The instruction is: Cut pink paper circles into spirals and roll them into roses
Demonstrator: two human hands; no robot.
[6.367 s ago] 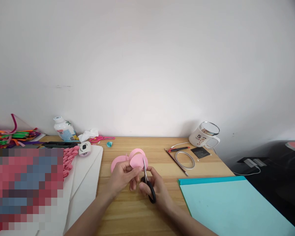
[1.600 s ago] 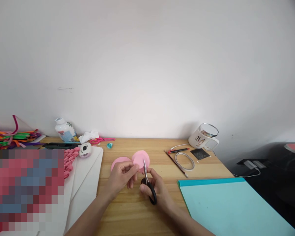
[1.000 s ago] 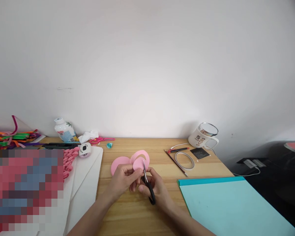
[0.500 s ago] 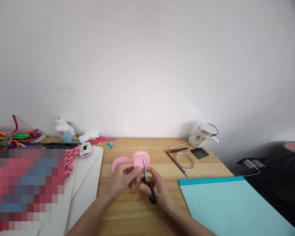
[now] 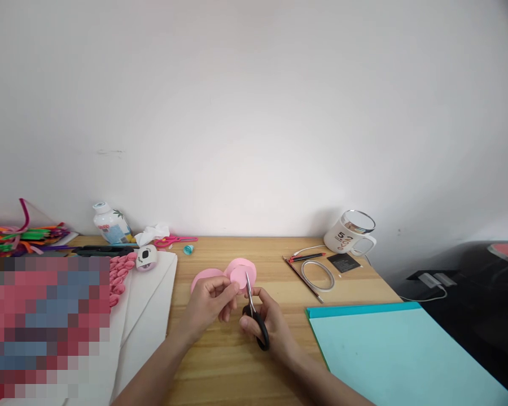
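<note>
Between thumb and fingers, my left hand (image 5: 214, 304) pinches a piece of pink paper (image 5: 238, 275) with a rounded, cut edge. My right hand (image 5: 267, 321) grips black-handled scissors (image 5: 261, 330), thumb and fingers in the loops. The blades point away from me and lie at the right edge of the pink paper. A curved pink strip shows behind the piece being held. Another round pink paper (image 5: 205, 277) lies on the wooden table (image 5: 237, 366), partly hidden by my left hand.
On the right are a white mug (image 5: 346, 235), a coiled cable (image 5: 317, 276), a pencil (image 5: 305, 282), a red-black pen (image 5: 308, 257) and a light-blue folder (image 5: 398, 355). Pink scissors (image 5: 175, 241), a teal cap (image 5: 188, 249), a white bottle (image 5: 110, 224) and white sheets (image 5: 148, 327) are on the left.
The pink piece in my left hand has turned and become smaller and rounder than several seconds ago. The scissors have opened and closed slightly, staying at its right edge.
</note>
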